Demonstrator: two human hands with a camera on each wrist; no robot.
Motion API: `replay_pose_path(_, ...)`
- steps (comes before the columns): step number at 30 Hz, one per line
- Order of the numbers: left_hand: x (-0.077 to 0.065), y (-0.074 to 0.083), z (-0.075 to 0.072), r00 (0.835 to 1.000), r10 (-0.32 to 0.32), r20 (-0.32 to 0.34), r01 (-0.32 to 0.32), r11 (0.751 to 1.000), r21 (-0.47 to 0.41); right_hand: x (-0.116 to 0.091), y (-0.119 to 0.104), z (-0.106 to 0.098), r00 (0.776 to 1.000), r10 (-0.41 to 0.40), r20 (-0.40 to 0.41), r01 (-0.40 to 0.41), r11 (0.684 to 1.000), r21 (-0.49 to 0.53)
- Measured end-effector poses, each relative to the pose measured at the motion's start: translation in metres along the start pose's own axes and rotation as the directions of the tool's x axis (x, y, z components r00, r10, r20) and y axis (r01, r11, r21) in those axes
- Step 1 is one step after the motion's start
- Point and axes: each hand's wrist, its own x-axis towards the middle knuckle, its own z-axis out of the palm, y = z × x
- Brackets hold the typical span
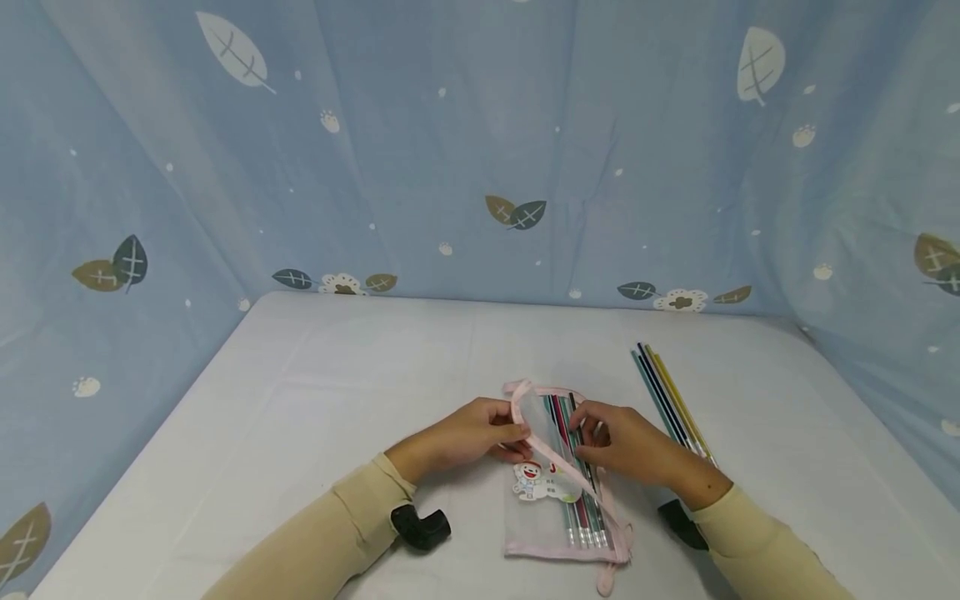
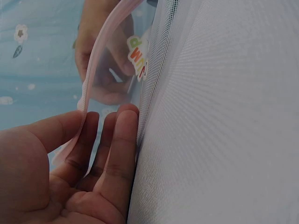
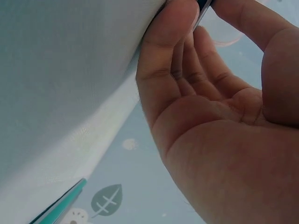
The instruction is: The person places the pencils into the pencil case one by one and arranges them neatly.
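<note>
A clear mesh pencil pouch [image 1: 531, 529] with pink edging and a cartoon print lies on the white table, several pencils [image 1: 581, 515] inside it. My left hand [image 1: 476, 435] pinches the pouch's pink edge [image 2: 92, 60] between thumb and finger, lifting the upper side away from the mesh. At the opening, my right hand [image 1: 626, 442] has its fingertips at the pencils' upper ends. In the right wrist view, its thumb and forefinger pinch a dark, shiny pencil [image 3: 203, 13], mostly cut off by the frame's top.
More pencils [image 1: 663, 396] in teal, dark blue and yellow lie right of the pouch, partly behind the right forearm. A pink zipper pull [image 1: 606, 579] hangs off the pouch's near right corner. Blue leaf-patterned curtains [image 1: 450, 150] enclose the white table [image 1: 360, 358].
</note>
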Motion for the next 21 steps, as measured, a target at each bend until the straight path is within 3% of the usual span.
replay_pose_path(15, 0.0008, 0.0019, -0.0001, 1.000, 0.000, -0.006, 0.000, 1.000, 0.016, -0.0032, -0.0031, -0.0030, 1.000, -0.024, -0.009, 0.024, 1.000, 0.007)
replay_pose_path(21, -0.0004, 0.0015, 0.0006, 1.000, 0.002, -0.005, -0.002, 1.000, 0.021, -0.0039, -0.0065, -0.0065, 0.996, -0.003, -0.095, -0.002, 0.999, -0.055)
